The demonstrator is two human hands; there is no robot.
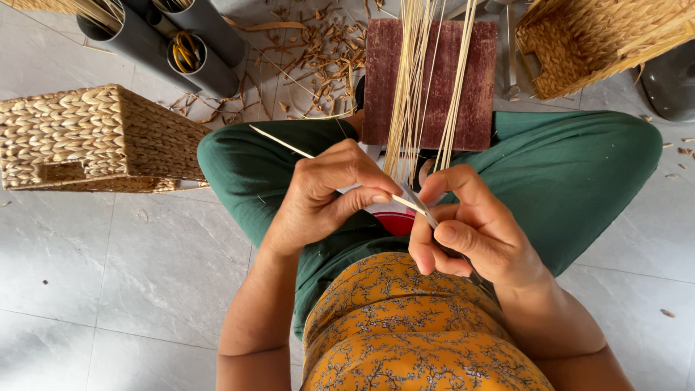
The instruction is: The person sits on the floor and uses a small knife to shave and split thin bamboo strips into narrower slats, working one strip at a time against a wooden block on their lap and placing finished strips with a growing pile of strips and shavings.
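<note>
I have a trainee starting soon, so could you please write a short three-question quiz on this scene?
1. True or false: both hands grip the same thin pale strip.
2. Which lies on the person's left: the overturned woven basket or the grey tubes?
3. What dark red thing rests beyond the knees?

Key:
1. True: left hand and right hand pinch the strip.
2. Both: basket, tubes.
3. A wooden block under a bundle of strips.

Grey tiled floor (108, 275), daylit, strewn with fibre scraps (326, 51).
</note>
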